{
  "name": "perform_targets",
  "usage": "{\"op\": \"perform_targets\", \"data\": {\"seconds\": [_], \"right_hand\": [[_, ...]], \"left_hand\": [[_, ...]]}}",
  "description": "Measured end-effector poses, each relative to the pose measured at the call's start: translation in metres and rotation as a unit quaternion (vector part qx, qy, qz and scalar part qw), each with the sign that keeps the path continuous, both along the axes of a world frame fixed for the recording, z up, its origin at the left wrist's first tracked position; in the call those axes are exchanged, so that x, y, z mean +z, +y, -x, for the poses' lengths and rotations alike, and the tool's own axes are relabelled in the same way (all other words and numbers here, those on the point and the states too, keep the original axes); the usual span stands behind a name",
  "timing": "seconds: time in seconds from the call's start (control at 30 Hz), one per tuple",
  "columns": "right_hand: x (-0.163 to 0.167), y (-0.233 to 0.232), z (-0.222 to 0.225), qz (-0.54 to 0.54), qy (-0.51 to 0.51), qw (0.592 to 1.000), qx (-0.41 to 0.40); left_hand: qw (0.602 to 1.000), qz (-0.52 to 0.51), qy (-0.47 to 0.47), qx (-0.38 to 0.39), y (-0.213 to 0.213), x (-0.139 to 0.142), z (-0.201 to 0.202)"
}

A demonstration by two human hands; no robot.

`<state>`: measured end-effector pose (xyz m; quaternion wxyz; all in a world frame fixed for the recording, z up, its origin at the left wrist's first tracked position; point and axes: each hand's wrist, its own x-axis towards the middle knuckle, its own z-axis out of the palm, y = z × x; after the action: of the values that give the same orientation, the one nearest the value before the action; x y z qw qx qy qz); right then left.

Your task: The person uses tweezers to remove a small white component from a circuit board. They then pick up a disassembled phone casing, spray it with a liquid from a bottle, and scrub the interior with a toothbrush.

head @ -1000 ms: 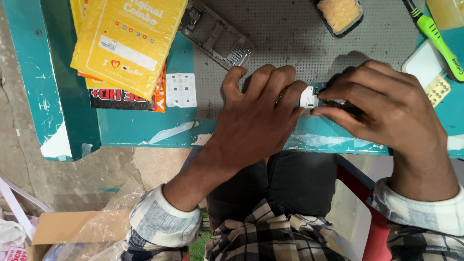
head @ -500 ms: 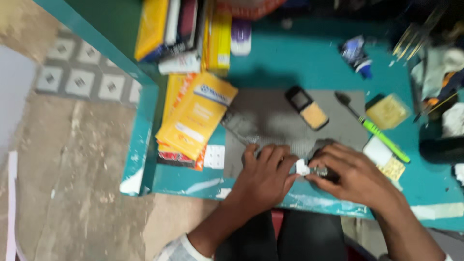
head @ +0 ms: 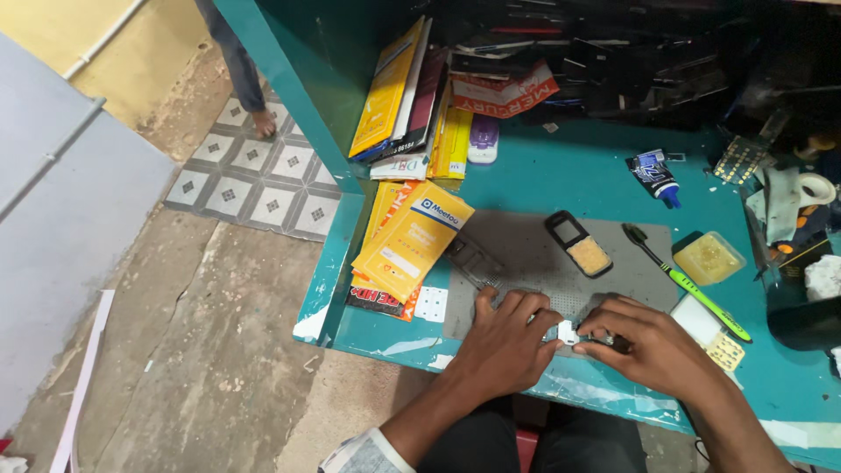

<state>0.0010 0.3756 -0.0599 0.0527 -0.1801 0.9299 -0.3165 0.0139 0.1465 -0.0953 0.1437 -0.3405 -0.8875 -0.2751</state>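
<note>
My left hand [head: 508, 343] lies palm down on the grey work mat [head: 534, 263], its fingers bent over something I cannot see. My right hand [head: 653, 343] pinches a small white part [head: 568, 332] against a dark piece at the mat's near edge. The two hands meet at that white part. A small phone body with a tan battery [head: 579, 244] lies open on the mat behind them. A green-handled brush [head: 692, 285] rests to the right of it.
Yellow flat packets [head: 412, 241] are stacked at the mat's left, with more packets standing behind. A blue tube [head: 656, 175], a square yellow tub [head: 708, 257] and a tape roll [head: 815, 187] sit on the teal bench [head: 569, 171]. Someone's foot [head: 263, 123] stands on the tiled floor.
The camera has lifted and pulled back, showing the whole bench and the floor. Both hands stay at the mat's near edge on the white part.
</note>
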Motion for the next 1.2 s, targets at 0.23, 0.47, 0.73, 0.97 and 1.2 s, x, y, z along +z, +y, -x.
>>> {"op": "perform_targets", "data": {"seconds": [0.23,0.47,0.73,0.97,1.2], "right_hand": [[-0.006,0.003,-0.005,0.048,0.09,0.993,0.061],[-0.016,-0.001,-0.008,0.024,0.055,0.998,0.026],[-0.02,0.006,-0.002,-0.037,0.067,0.996,0.055],[-0.013,0.007,-0.007,0.006,0.198,0.973,0.121],[-0.023,0.003,-0.006,-0.021,0.14,0.987,0.071]], "left_hand": [[1.0,0.006,0.02,0.009,-0.001,-0.002,-0.006],[0.999,0.003,0.044,0.015,-0.004,0.002,-0.013],[0.997,0.019,0.08,0.002,-0.003,0.007,-0.011],[0.997,0.007,0.08,-0.004,-0.005,0.005,-0.015],[0.996,0.01,0.088,-0.005,-0.009,0.0,-0.011]]}}
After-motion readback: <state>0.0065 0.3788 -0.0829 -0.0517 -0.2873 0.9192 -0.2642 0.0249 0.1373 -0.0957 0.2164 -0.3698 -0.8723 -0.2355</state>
